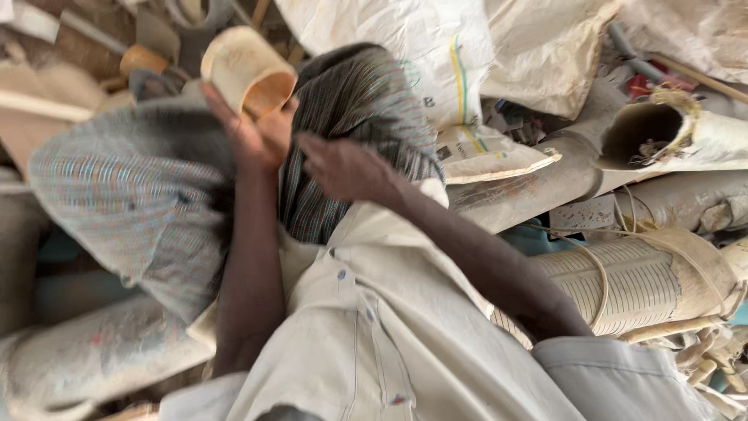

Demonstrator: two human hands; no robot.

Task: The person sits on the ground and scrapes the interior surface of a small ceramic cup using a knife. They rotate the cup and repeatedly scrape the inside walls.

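My left hand [253, 132] is raised and grips a short beige pipe piece [245, 70] with its open end tilted down to the right. My right hand [347, 168] reaches in from the right and rests against a dark striped cloth [351, 93]. Its fingers are curled and blurred, so I cannot see whether they grip the cloth. A lighter checked cloth [132, 195] hangs to the left of my left forearm. A cream buttoned shirt [374, 312] fills the lower middle of the view.
White woven sacks [421, 39] lie at the top. To the right are large dirty plastic pipes [662, 132] and a slotted pipe [647, 281] tied with cord. Another pale pipe [86, 359] lies at the lower left. Wood scraps and clutter [70, 47] fill the upper left.
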